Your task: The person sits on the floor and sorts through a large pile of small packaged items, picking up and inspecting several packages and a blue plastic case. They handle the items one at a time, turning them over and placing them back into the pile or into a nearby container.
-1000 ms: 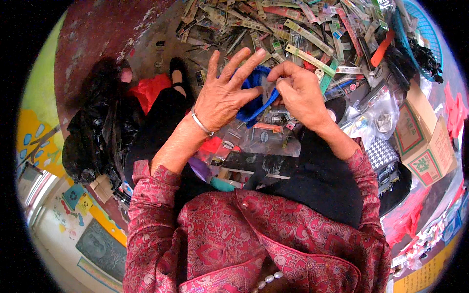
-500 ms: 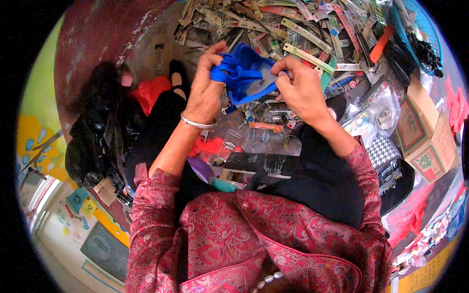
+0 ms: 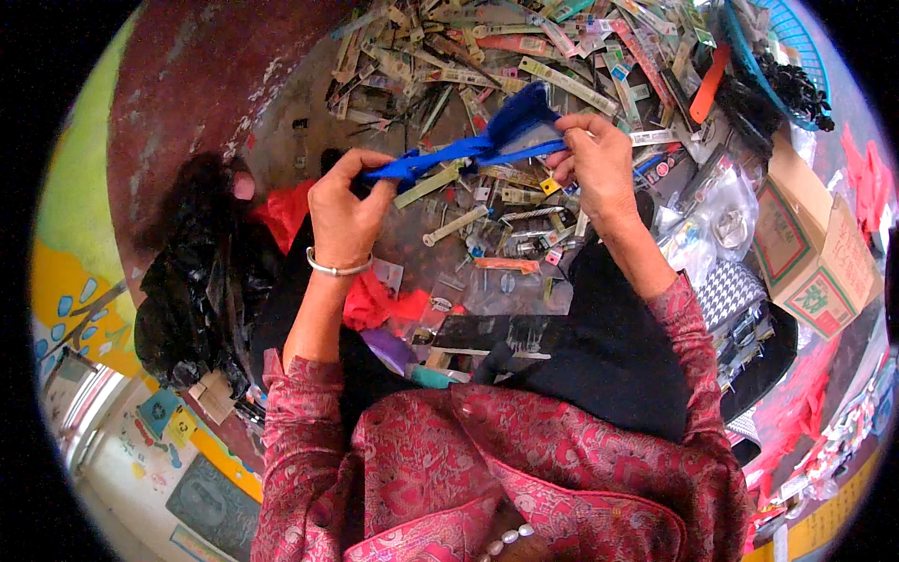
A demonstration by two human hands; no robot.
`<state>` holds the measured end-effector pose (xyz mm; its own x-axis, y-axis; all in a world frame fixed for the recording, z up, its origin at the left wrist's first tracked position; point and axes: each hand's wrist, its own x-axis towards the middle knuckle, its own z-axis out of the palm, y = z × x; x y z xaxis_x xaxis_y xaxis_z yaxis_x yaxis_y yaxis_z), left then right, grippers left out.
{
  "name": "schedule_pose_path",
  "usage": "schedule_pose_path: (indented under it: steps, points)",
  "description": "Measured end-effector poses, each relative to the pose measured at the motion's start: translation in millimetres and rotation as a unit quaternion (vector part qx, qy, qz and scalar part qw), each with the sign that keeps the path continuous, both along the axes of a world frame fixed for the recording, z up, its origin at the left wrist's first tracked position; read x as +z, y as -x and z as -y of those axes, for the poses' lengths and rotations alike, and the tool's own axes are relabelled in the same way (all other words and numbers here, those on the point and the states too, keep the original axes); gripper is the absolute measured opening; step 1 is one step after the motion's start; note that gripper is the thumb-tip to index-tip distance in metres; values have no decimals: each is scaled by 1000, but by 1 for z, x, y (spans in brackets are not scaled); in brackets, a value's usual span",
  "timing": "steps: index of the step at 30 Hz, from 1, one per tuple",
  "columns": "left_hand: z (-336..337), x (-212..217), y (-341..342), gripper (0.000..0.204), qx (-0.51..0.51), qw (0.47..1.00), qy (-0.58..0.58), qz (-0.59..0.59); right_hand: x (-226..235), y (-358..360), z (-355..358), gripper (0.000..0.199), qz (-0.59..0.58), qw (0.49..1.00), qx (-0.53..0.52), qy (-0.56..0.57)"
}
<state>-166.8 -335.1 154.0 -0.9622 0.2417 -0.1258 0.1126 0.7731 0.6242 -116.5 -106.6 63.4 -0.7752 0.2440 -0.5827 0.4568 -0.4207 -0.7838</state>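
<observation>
A blue bag of thin, soft material point(image 3: 520, 114) is stretched between my two hands, above the ground in front of my lap. My left hand point(image 3: 345, 206), with a silvery bangle at the wrist, pinches its twisted end. At the other side, my right hand point(image 3: 599, 173) grips the bag's edge between thumb and fingers. The part between them hangs as a narrow band that widens into a dark blue fold near my right hand. Whether anything is inside cannot be seen. Just below lie small packets and loose narrow pieces point(image 3: 456, 226).
A heap of long narrow packets point(image 3: 571, 82) spreads ahead. At the right are a blue basket point(image 3: 813, 56), an orange strip point(image 3: 710, 84), clear plastic bags point(image 3: 726, 220) and an open cardboard box point(image 3: 810, 239). Black plastic bags point(image 3: 192, 300) and red plastic point(image 3: 281, 211) lie left.
My hands have moved apart, the left one leftward and down, the right one rightward. The blue bag has gone from a bunched, gaping shape to a stretched band.
</observation>
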Motion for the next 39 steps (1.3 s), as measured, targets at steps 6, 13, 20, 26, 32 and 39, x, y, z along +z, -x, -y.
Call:
schedule_pose_path:
  steps: [6,13,20,26,32,39]
  points:
    - [-2,9,-15,24,-322,909,42,-261,-23,4,-3,22,-29,992,-111,46]
    - [-11,0,-48,25,-498,835,-16,-233,-49,6,-12,17,-70,973,-195,105]
    - [-7,-23,-78,17,-521,850,33,-71,-59,12,-18,19,-111,952,-238,156]
    - [-4,-28,-77,15,-457,888,38,-12,-60,13,-20,18,-155,937,-208,234]
    - [-6,-21,-60,23,-300,953,-46,-3,-62,11,-20,17,-136,925,-169,311]
    - [0,-14,-45,16,-221,971,-54,72,-64,9,-18,19,-130,918,-144,346]
